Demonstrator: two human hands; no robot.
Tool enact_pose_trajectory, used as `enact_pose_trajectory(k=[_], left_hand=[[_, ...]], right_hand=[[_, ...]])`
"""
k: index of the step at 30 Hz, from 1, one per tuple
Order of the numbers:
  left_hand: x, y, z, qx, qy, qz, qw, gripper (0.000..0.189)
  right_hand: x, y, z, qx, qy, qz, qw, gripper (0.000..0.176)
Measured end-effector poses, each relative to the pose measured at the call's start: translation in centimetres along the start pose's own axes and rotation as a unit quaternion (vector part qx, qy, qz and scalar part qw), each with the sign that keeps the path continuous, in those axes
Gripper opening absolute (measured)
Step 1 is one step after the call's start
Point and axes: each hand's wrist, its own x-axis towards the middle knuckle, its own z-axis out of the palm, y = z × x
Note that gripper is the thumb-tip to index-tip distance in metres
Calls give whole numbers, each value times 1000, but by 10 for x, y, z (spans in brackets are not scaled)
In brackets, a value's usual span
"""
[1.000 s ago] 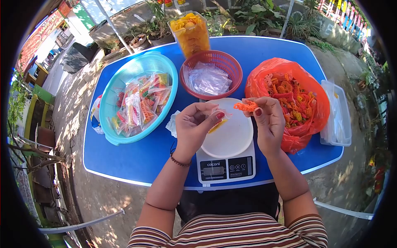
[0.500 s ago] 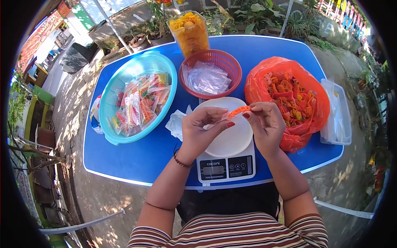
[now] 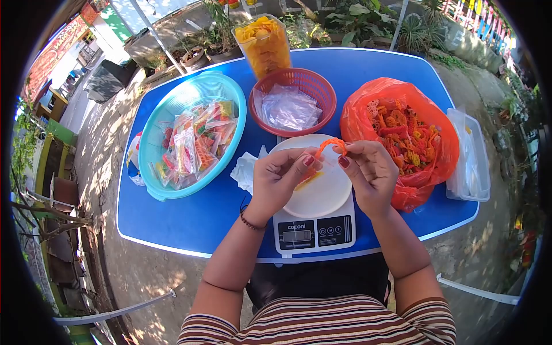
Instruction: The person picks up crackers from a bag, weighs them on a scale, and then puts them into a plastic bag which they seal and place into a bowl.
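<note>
Over the round white pan [image 3: 322,201] of a kitchen scale [image 3: 315,233], a curved orange strip with a bumpy texture [image 3: 332,142] arches between my two hands. My left hand [image 3: 283,175], closed in a pinch of thumb and forefinger, has one end at its fingertips. The other end sits between the thumb and fingers of my right hand [image 3: 372,167]. Below my left thumb an orange and yellow patch [image 3: 309,178] shows, partly hidden by the hand. Right of my right hand, a red plastic bag [image 3: 440,161] holds many similar orange pieces.
At the left stands a turquoise basin [image 3: 150,138] of filled clear packets [image 3: 192,146]. A red basket [image 3: 328,103] holds clear plastic bags [image 3: 290,109], with a tub of yellow chips [image 3: 264,46] behind. A clear container [image 3: 468,167] is at the right, crumpled white paper [image 3: 244,172] beside the scale.
The orange strip has gone from a nearly flat line to a raised arch between my hands. My left thumb has lifted, and the orange and yellow patch below it now shows.
</note>
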Motion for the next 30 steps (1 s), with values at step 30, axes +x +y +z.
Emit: enact_pose_trajectory(k=[30], left_hand=[[1, 0, 0, -86, -37, -26, 995, 29]], right_hand=[[4, -2, -2, -158, -33, -14, 987, 20]])
